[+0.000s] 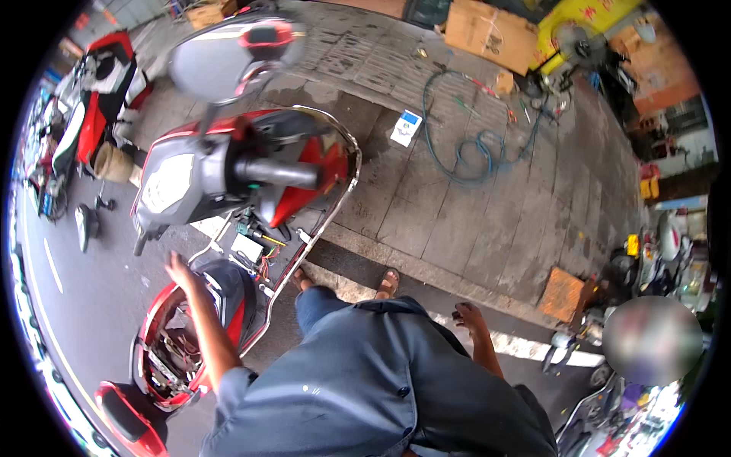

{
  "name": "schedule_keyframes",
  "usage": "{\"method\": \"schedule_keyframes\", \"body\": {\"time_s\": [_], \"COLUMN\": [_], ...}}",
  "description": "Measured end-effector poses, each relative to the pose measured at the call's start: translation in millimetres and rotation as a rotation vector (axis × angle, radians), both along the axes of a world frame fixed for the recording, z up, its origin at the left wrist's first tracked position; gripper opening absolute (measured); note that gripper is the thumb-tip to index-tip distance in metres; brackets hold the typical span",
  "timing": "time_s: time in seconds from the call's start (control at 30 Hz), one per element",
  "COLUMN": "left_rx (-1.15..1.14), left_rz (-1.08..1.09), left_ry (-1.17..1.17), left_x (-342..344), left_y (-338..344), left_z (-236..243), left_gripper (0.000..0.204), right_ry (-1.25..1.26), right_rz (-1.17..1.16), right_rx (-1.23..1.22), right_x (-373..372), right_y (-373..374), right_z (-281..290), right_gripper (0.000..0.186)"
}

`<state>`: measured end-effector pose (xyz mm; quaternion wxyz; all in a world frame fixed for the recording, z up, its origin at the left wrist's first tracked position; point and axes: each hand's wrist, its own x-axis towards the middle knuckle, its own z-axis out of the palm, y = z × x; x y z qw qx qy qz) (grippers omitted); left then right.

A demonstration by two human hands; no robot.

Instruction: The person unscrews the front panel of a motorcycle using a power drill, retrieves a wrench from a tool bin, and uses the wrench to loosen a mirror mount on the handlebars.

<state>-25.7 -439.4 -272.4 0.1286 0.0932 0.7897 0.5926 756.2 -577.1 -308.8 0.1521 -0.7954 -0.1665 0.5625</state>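
Observation:
My left hand point(179, 268) reaches out over the scooter's far side, between the handlebar and the open seat area. It looks empty, fingers apart, a little blurred. My right hand point(468, 314) hangs by my side, fingers loosely bent and apart, with nothing in it. In front of me stands a red and black scooter point(324, 164) with a metal guard rail around it. Its floorboard is uncovered, showing loose coloured wires point(268, 263), a white box point(247, 247) and a yellow-shafted screwdriver point(270, 240). The seat bay point(171, 346) lies exposed, with parts inside.
A mirror point(236, 61) and a handlebar grip point(282, 172) stick up from the scooter. On the pavement lie a coiled blue-green hose point(468, 179), a small white and blue box point(406, 128) and hand tools. Another red scooter point(91, 114) stands at left. A cardboard box point(491, 34) sits at the back.

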Motion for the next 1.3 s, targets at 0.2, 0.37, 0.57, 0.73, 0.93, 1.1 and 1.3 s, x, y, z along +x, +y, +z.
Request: {"method": "schedule_keyframes", "body": {"time_s": [0.2,0.37,0.57,0.73,0.93,1.1,1.3], "left_rx": [0.265,0.337,0.525,0.411,0.367,0.536,0.314], "left_rz": [-0.156,0.005,-0.010,0.306,0.625,0.556,1.112], "left_ry": [-0.888,-0.911,-0.829,-0.742,-0.571,-0.391,-0.384], "left_x": [196,248,261,267,273,293,327], "left_y": [49,124,132,131,114,134,197], "left_z": [-38,-19,-12,-24,-53,-60,-37], "left_gripper": [0.063,0.060,0.058,0.062,0.049,0.069,0.092], "right_ry": [-0.268,-0.008,0.057,0.077,0.298,0.121,0.141], "right_rz": [0.291,0.041,0.034,0.095,-0.178,0.046,0.189], "right_rx": [0.276,0.535,0.313,0.037,-0.240,-0.095,0.177], "right_x": [101,124,135,208,280,264,187], "right_y": [19,180,290,304,396,659,964], "right_z": [-23,-6,-57,-99,-117,-103,-123], "right_gripper": [0.031,0.028,0.033,0.017,0.012,0.014,0.019]}}
